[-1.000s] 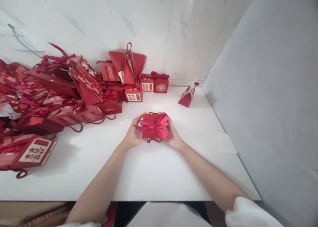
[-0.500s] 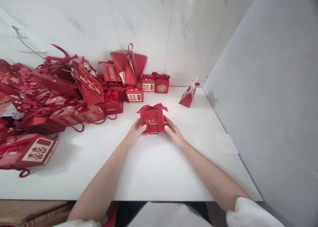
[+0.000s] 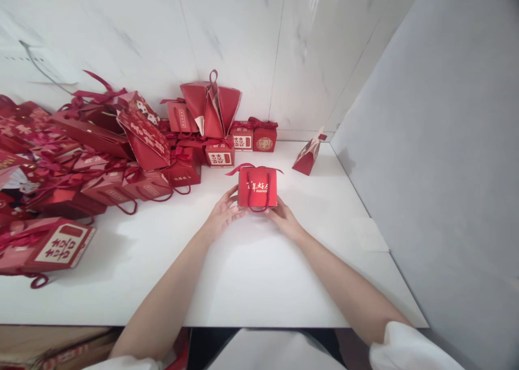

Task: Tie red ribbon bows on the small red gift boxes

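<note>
Head view: my left hand (image 3: 222, 214) and right hand (image 3: 284, 219) rest on the white table (image 3: 251, 273), fingers loosely spread, fingertips touching the near bottom corners of a small red box (image 3: 257, 186). It stands upright mid-table, ribbon on top. A pile of red boxes (image 3: 101, 159) lies far left.

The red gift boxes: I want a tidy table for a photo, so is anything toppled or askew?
Yes. The pile at left is jumbled, boxes lying tilted. One bag leans alone near the right wall. The box between both hands stands upright.
</note>
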Action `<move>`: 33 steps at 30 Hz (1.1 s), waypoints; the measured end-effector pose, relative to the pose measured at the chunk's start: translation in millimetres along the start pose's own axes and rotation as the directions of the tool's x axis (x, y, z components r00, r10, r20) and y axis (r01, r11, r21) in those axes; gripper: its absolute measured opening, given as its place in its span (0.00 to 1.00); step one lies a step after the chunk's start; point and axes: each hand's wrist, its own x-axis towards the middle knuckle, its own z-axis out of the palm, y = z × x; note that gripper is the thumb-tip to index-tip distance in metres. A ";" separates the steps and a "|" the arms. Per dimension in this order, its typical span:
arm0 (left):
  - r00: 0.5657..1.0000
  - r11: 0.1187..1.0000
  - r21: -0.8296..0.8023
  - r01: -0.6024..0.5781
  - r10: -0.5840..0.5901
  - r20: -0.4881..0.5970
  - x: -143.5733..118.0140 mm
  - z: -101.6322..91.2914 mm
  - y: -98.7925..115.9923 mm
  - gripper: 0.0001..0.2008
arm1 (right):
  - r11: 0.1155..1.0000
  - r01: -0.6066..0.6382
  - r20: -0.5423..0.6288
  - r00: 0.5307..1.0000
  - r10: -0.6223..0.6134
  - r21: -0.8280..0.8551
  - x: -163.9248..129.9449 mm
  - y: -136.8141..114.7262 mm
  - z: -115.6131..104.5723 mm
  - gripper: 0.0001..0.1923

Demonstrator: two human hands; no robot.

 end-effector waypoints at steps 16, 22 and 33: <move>0.977 0.996 0.022 -0.088 0.091 -0.194 2.5 0.4 3.6 0.26 | 0.960 0.249 -0.102 0.959 -0.263 -0.132 -7.0 2.6 1.6 0.39; 0.982 0.991 0.084 -0.108 0.120 -0.149 1.6 3.9 1.0 0.38 | 0.828 0.372 0.072 0.923 -0.378 -0.421 -14.8 -12.4 5.8 0.39; 0.990 0.996 0.084 0.015 -0.003 -0.143 2.1 5.8 0.7 0.34 | 0.738 0.448 0.203 0.893 -0.402 -0.505 -18.4 -17.5 6.2 0.43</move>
